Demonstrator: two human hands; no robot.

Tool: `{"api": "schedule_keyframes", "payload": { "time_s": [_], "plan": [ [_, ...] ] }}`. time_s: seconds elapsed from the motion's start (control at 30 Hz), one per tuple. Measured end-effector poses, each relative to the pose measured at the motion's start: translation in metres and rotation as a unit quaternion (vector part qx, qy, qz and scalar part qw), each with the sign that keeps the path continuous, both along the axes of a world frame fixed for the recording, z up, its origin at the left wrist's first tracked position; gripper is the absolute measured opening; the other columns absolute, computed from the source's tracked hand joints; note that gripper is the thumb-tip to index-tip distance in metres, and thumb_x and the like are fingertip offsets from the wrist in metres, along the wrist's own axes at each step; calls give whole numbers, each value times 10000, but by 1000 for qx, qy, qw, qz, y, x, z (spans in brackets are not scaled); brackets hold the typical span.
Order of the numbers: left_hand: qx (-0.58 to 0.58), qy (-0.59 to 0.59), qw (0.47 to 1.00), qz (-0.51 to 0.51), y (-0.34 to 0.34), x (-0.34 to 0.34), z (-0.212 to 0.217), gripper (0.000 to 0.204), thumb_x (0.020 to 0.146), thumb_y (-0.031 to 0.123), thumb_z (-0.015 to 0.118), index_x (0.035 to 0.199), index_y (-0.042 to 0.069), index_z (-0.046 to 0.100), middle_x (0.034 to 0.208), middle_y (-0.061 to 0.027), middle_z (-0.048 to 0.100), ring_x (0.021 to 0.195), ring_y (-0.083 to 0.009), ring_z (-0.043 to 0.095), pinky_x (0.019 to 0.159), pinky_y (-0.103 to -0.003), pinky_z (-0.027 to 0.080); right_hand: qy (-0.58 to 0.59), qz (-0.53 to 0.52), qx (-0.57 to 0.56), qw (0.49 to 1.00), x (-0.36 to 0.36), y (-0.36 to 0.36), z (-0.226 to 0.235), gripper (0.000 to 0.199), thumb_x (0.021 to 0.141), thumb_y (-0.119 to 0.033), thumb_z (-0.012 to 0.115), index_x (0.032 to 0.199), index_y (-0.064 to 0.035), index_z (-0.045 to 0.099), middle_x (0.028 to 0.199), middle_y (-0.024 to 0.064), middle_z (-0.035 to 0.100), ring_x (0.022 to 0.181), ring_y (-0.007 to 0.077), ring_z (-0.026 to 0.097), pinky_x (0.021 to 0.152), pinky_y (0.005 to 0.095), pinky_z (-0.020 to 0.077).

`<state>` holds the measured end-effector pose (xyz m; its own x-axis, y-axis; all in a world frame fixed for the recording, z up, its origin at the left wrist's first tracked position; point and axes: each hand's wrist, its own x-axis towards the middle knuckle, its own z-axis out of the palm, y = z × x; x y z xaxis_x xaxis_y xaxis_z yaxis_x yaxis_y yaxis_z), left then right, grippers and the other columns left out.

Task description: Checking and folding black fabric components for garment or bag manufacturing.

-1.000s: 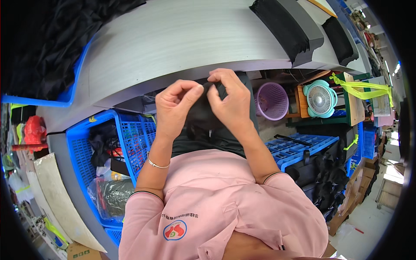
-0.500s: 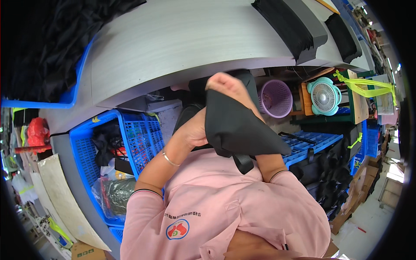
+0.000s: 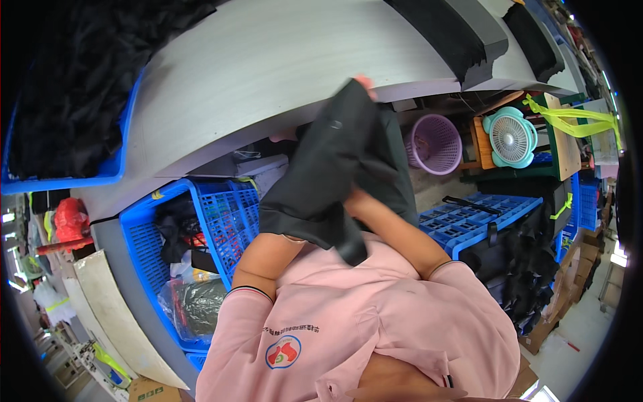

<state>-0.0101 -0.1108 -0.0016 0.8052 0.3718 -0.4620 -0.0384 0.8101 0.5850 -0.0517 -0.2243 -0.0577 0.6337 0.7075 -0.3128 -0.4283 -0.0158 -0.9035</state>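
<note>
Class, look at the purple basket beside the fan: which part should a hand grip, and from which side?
Probably the near rim of the purple basket, coming from the person's side with fingers hooked over. Its open mouth faces the camera, and that rim is uncovered; the table edge lies beyond the far rim, the fan to the right.

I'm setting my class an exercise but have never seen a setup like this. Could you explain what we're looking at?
No robot here: these are a person's bare forearms, below short pink sleeves. Every picture comes from a wide fisheye camera worn on the head, looking down, so straight edges bend. The hands hold a black fabric piece, which hides most of them; fingertips show at its top edge. Beyond is a grey table with stacked black fabric pieces toward the right and a blue crate of black fabric at left.
</note>
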Motion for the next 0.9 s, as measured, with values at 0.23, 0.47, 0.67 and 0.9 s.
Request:
{"api": "schedule_keyframes", "payload": {
  "time_s": [0.23, 0.47, 0.67, 0.9],
  "plan": [
    [290, -39, 955, -55, 12, -34, -10, 508, 943, 208, 653, 1397, 44, 494, 1346, -64, 562, 1181, -196, 574, 983, -333, 486, -267, -180, 57, 945, 42, -29, 67, 128, 876, -87, 701, 919, 23, 652, 904, 44, 655, 846, 130, 601, 741, 257, 468],
    [595, -98, 790, -112, 39, -72, -9, 492, 955, 201, 638, 1397, 37, 496, 1329, -59, 577, 1167, -197, 577, 1004, -324, 469, 57, 12, 158, 986, 39, -46, 78, 174, 880, -89, 708, 985, 49, 717, 996, 82, 681, 972, 156, 612, 898, 286, 452],
    [391, -102, 892, -203, 24, -111, -6, 519, 996, 229, 594, 1454, 31, 452, 1402, -142, 548, 1256, -239, 542, 1122, -321, 351, 3, 10, 240, 971, 59, -43, 109, 218, 931, -125, 660, 1060, 40, 719, 1065, 65, 689, 995, 124, 612, 911, 264, 446],
    [373, -190, 895, -156, 18, -76, -5, 488, 986, 79, 554, 1454, 32, 421, 1368, -113, 572, 1194, -198, 563, 985, -308, 471, -210, -145, 80, 964, 85, -15, 88, 274, 969, -164, 620, 1129, 58, 639, 1125, 99, 652, 1050, 187, 626, 976, 306, 453]
  ]
}}
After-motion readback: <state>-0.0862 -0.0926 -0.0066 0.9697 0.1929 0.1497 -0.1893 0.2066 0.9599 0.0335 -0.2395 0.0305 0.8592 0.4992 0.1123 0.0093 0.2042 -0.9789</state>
